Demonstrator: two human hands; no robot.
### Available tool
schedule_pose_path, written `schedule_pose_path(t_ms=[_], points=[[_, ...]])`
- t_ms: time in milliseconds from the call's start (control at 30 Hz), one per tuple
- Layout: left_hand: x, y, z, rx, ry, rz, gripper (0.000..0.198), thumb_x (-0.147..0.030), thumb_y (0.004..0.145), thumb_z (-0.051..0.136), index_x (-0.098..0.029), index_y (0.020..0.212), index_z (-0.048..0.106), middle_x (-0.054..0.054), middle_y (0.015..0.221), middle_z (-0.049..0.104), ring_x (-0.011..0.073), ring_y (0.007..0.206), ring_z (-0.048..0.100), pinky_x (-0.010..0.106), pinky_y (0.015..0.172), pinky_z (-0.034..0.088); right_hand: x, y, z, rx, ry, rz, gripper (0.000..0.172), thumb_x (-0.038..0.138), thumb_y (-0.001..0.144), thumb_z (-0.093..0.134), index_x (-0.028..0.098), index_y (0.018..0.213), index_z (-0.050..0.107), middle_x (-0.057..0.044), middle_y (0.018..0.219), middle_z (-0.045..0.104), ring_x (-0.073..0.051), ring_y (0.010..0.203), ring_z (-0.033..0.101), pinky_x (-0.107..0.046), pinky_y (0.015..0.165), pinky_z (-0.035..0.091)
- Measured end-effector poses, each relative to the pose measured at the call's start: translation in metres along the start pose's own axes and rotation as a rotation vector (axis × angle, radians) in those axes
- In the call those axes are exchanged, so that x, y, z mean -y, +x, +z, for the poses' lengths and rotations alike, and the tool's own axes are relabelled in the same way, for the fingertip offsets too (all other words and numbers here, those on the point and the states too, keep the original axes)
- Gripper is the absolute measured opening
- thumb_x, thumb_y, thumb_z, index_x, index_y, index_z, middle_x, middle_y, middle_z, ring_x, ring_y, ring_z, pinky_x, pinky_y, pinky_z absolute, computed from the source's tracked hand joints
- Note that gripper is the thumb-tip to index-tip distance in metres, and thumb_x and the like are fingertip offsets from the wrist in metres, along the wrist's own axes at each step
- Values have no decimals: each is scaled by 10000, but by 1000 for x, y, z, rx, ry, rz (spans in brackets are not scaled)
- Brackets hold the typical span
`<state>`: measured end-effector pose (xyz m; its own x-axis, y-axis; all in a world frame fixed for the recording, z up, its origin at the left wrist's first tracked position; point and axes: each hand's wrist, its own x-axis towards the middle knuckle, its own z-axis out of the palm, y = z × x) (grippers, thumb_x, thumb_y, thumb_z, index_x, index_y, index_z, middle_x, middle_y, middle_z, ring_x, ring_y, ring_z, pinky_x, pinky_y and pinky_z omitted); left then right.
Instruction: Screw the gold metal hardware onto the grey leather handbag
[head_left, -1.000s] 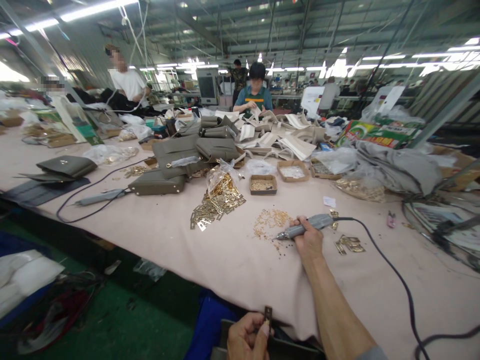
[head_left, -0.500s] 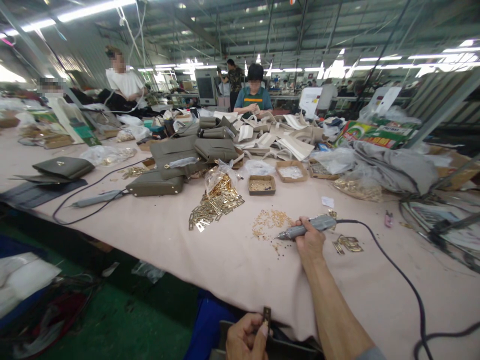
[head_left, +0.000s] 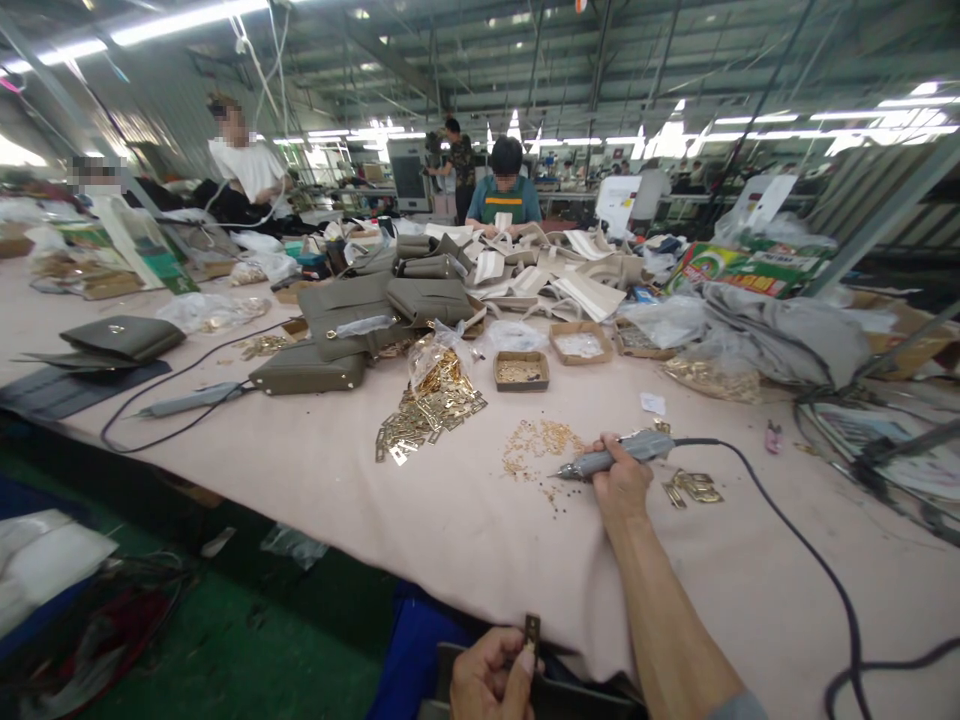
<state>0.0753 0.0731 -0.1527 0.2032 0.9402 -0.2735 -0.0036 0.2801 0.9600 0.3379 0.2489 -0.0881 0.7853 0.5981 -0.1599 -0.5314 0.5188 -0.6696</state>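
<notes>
My right hand (head_left: 622,482) is wrapped round a grey corded electric screwdriver (head_left: 611,457), its tip pointing left at the edge of a scatter of small gold screws (head_left: 541,445). Low in the view, near the table's front edge, my left hand (head_left: 491,675) pinches a small flat metal plate (head_left: 532,632) with holes, held upright between thumb and fingers. Below that hand lies a dark olive leather piece (head_left: 577,695), mostly cut off by the frame. A few loose gold plates (head_left: 696,488) lie to the right of my right hand.
A heap of gold plates (head_left: 431,405) spills from a plastic bag at mid-table. Behind it are small cardboard boxes (head_left: 521,384), olive bags (head_left: 307,365) and pale strap pieces (head_left: 525,270). A second screwdriver (head_left: 191,398) lies left. Across the table sits a co-worker (head_left: 504,195).
Both my hands stay nearly where they were, still holding the screwdriver and the plate. The view shifts very slightly. The co-worker opposite has lowered their head and hands.
</notes>
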Motion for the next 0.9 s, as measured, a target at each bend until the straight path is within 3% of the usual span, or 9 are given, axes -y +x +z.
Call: schedule_pose_path(t_ms=[233, 400, 733, 900], points=[[-1, 0, -1, -1, 28, -3, 665, -790, 761, 643, -129, 781, 713, 65, 548, 646, 70, 303, 460, 157, 332, 225, 0, 1, -1, -13, -16, -14, 380, 184, 660, 891, 174, 829, 551, 45, 737, 584, -121, 615, 578, -284, 550, 559], [-4, -1, 0, -4, -11, 0, 647, -776, 742, 675, -132, 780, 728, 49, 547, 634, 69, 316, 444, 164, 332, 259, 1, 3, -2, -11, -11, -10, 398, 136, 620, 894, 173, 826, 555, 44, 747, 591, -114, 621, 576, -279, 557, 565], [-4, -2, 1, -16, 3, -3, 656, -777, 745, 671, -124, 791, 724, 92, 612, 687, 64, 314, 454, 160, 350, 217, 5, 1, -1, 9, -18, -18, 427, 80, 566, 883, 173, 827, 558, 43, 752, 595, -120, 615, 577, -286, 550, 562], [-2, -1, 2, -13, -31, -30, 657, -783, 736, 677, -129, 789, 712, 38, 492, 600, 76, 286, 437, 166, 332, 213, 4, 3, -1, -2, -23, -10, 397, 85, 583, 871, 164, 821, 563, 39, 744, 597, -120, 619, 575, -278, 546, 553]])
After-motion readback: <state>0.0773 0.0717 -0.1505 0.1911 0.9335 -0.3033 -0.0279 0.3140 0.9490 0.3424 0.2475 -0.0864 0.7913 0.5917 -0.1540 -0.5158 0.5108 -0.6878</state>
